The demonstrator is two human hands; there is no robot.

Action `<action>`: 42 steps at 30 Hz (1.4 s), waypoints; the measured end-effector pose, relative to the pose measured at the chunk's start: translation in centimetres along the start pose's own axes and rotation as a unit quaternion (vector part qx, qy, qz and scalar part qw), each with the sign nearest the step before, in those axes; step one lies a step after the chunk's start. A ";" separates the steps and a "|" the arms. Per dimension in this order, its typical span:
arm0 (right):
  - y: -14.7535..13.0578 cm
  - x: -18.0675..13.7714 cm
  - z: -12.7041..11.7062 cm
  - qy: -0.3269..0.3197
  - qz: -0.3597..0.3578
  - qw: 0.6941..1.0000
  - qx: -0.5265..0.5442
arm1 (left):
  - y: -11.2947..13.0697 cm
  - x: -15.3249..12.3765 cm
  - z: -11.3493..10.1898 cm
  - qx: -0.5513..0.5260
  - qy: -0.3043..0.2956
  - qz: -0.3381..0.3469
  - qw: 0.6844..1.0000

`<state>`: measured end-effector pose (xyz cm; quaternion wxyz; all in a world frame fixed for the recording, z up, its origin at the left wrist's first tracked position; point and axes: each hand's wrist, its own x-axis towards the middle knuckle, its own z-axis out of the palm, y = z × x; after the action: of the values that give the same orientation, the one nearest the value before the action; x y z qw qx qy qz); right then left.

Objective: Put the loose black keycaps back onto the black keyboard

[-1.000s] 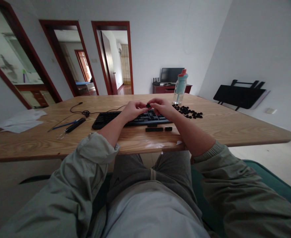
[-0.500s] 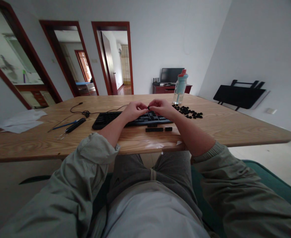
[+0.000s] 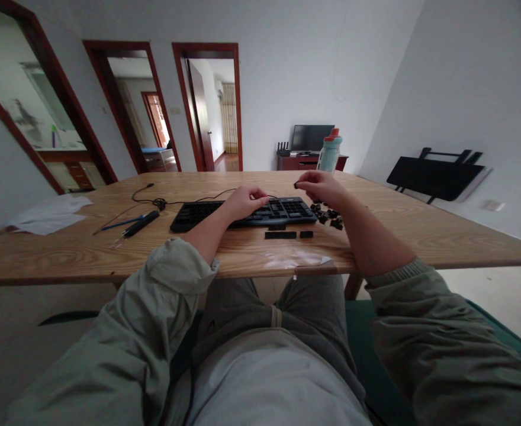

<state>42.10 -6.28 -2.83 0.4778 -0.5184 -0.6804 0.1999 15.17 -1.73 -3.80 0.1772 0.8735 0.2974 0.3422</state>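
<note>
A black keyboard [image 3: 292, 208] lies on the wooden table before me. My left hand [image 3: 245, 202] is over its middle, fingers curled and drawn together; whatever may be between the fingertips is too small to make out. Raised beyond the keyboard's right part, my right hand [image 3: 321, 186] pinches a small black keycap [image 3: 296, 185] between thumb and fingers. Loose black keycaps [image 3: 327, 215] are heaped at the keyboard's right end, partly hidden by my right wrist. A long keycap [image 3: 280, 235] and a shorter keycap [image 3: 306, 234] lie in front of the keyboard.
A bottle [image 3: 329, 152] with a red top stands behind my right hand. To the left are a black-handled tool [image 3: 141, 224], a thin blue tool [image 3: 122, 222], a coiled cable [image 3: 158, 203] and white paper [image 3: 51, 213]. The table's front edge [image 3: 243, 274] is close to me.
My right hand has moved away from the left, to the right and slightly up, with a keycap in its fingers. The left hand stays over the keyboard. The view has shifted slightly.
</note>
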 end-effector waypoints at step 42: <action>6.6 -6.5 -11.2 -0.004 0.205 0.970 -0.128 | -0.7 0.2 -0.1 0.094 -0.052 0.012 0.994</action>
<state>55.11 -12.06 -5.59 0.3535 -0.7032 -0.5811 0.2069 14.91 -1.04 -3.99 0.1053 0.9063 0.3084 0.2691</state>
